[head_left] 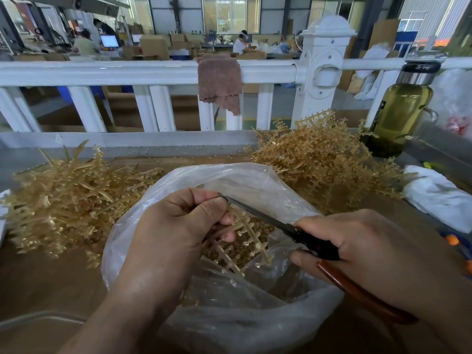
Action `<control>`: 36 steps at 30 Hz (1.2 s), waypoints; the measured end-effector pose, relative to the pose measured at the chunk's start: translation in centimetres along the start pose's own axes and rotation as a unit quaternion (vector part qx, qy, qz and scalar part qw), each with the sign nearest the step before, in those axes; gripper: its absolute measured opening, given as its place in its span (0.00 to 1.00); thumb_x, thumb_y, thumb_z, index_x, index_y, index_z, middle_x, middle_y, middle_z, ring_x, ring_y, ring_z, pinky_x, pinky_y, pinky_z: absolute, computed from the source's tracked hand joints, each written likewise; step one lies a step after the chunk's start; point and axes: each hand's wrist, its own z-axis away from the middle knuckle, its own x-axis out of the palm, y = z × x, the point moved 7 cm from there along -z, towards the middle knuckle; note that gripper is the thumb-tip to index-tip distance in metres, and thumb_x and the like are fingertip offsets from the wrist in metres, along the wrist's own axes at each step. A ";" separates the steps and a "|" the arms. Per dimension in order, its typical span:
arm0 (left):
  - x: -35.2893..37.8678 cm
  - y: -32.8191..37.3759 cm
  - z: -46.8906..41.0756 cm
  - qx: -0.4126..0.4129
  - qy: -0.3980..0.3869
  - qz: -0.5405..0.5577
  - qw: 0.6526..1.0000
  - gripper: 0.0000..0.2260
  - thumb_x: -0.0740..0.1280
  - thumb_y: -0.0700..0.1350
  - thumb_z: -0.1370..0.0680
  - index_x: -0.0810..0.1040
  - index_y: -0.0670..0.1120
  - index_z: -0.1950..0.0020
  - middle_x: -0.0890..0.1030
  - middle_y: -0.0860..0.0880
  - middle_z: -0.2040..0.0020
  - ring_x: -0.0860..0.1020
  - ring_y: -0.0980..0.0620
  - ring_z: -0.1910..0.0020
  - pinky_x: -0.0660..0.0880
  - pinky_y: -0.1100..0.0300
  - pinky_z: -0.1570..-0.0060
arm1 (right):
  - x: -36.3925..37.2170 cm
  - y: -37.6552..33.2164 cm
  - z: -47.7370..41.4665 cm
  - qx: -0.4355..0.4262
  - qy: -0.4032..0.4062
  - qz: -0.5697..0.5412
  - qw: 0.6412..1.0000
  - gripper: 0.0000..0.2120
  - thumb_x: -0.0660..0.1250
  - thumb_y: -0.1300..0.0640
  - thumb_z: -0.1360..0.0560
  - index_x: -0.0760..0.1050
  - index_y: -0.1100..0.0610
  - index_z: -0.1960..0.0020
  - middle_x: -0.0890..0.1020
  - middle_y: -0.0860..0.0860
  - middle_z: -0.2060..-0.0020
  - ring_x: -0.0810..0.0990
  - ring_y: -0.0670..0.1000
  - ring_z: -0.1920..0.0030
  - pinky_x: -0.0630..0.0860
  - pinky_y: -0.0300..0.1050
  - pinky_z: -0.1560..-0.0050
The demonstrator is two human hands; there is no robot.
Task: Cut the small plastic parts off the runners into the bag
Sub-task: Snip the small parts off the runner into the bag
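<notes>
Left grip: pinching runner at frame centre, above open bag. Right grip: closed round scissors. We judge it best to snip close against the small parts, so they drop inside.

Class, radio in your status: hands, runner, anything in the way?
Left hand grips runner over open bag. Right hand holds scissors, blades against runner. Nothing seen blocking the cut.

Two runner heaps: left heap, right heap. One held runner, one bag, one scissors, one bottle, one cloth.
</notes>
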 end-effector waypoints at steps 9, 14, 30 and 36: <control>0.0 0.1 -0.2 0.005 -0.009 0.002 1.000 0.09 0.70 0.40 0.22 0.85 0.47 0.61 0.83 0.44 0.65 0.82 0.51 0.70 0.77 0.65 0.69 | 0.7 0.7 -0.1 -0.023 0.026 -0.008 0.999 0.19 0.58 0.33 0.28 0.74 0.48 0.60 0.74 0.44 0.71 0.75 0.45 0.66 0.68 0.40 0.66; 0.6 0.3 0.2 0.014 -0.021 0.016 1.000 0.09 0.70 0.41 0.23 0.83 0.45 0.62 0.82 0.43 0.67 0.80 0.50 0.71 0.76 0.64 0.71 | 0.3 1.6 0.1 0.013 0.104 -0.104 0.989 0.23 0.59 0.28 0.30 0.77 0.44 0.50 0.80 0.44 0.67 0.79 0.42 0.68 0.73 0.39 0.70; 2.9 0.6 1.7 0.029 -0.045 0.050 0.997 0.11 0.81 0.53 0.32 0.83 0.49 0.60 0.83 0.45 0.65 0.79 0.50 0.72 0.74 0.59 0.75 | 2.1 0.1 0.2 0.004 0.106 -0.523 0.846 0.17 0.77 0.52 0.30 0.80 0.45 0.43 0.84 0.51 0.59 0.85 0.57 0.68 0.81 0.47 0.68; 3.9 -0.2 1.4 -0.083 -0.103 0.206 0.970 0.20 0.77 0.53 0.40 0.85 0.46 0.52 0.85 0.40 0.57 0.85 0.46 0.63 0.81 0.56 0.68 | 1.3 2.3 -0.2 0.034 0.221 -0.641 0.734 0.17 0.75 0.56 0.36 0.81 0.47 0.47 0.80 0.57 0.70 0.79 0.57 0.74 0.76 0.48 0.71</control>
